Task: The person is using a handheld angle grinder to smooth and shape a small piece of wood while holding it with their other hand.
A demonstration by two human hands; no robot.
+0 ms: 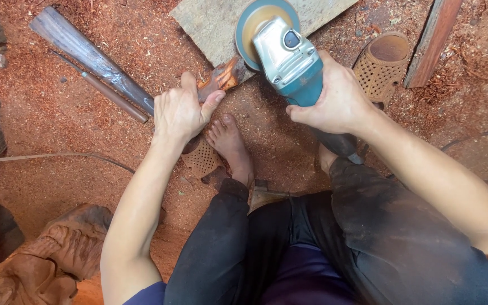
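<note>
Wood piece (221,79), reddish and rough, sits pinched in the left hand (179,110), whose fingers wrap over its near end while the thumb presses along its side. Its far end touches the sanding disc (258,25) of the angle grinder (289,62). The right hand (334,101) is closed tight around the teal body of that grinder, with the grey gear head pointing away from the person and the disc tilted toward the wood. The grinder's dark rear handle runs back under the wrist toward the right knee.

Just below the left hand, a bare foot (230,141) rests on the floor (57,141), which is covered in red sawdust, next to a brown perforated sandal (201,158). A second sandal (382,65) lies beyond the right hand. Behind the disc lies a flat grey board (210,22). To the left of the left hand, a long dark tapered piece of wood (91,56) lies at a slant with a thin rod (114,96) beside it. A carved wooden figure (40,260) shows at the lower left corner, well apart from both hands. Dark trousers (368,237) cover the person's bent legs.
</note>
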